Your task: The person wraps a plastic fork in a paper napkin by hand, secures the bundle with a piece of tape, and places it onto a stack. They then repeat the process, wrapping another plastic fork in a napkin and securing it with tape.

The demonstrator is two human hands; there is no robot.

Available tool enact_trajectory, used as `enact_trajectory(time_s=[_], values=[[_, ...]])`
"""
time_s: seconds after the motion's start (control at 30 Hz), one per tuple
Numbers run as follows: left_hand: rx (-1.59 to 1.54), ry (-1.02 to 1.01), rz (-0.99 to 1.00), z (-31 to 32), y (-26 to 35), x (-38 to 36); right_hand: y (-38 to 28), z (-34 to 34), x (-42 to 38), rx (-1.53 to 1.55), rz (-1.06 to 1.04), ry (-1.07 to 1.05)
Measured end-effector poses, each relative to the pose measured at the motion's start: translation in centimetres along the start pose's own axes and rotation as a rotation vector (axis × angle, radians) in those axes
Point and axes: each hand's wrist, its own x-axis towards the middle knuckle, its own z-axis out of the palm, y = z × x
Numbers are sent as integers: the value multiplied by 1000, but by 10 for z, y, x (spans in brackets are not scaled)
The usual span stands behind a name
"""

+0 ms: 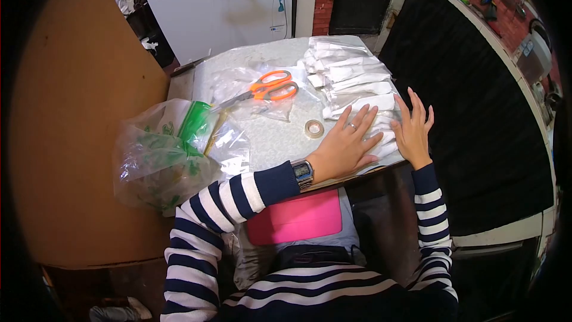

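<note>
A row of slim white wrapped packets (351,74) lies along the right side of the table, overlapping one another. My left hand (345,143) rests flat with fingers spread over the near packets, and a watch is on its wrist. At the right end of the same packets is my right hand (414,128), its fingers stretched out and touching their edge. What the packets contain cannot be made out. Left of my left hand sits a roll of tape (314,129). Farther back, orange-handled scissors (274,88) lie on clear plastic bags (235,77).
A clear plastic bag with green print (170,149) hangs over the table's left edge. A pink flat object (298,217) lies on my lap. Behind the table (280,143) stands a white freezer (220,9). A brown panel is at left, a black curtain (471,107) at right.
</note>
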Motion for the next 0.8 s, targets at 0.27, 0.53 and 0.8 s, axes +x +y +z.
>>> enact_trajectory(time_s=[0.27,0.53,0.8], values=[[-89,-107,-88,-50,20,-26,-1,-8,5,52,32,7],[-365,-386,-82,-126,51,-68,-5,-10,-1,90,59,149],[88,-314,-597,-165,-44,-105,-58,-48,46,425,-92,276]])
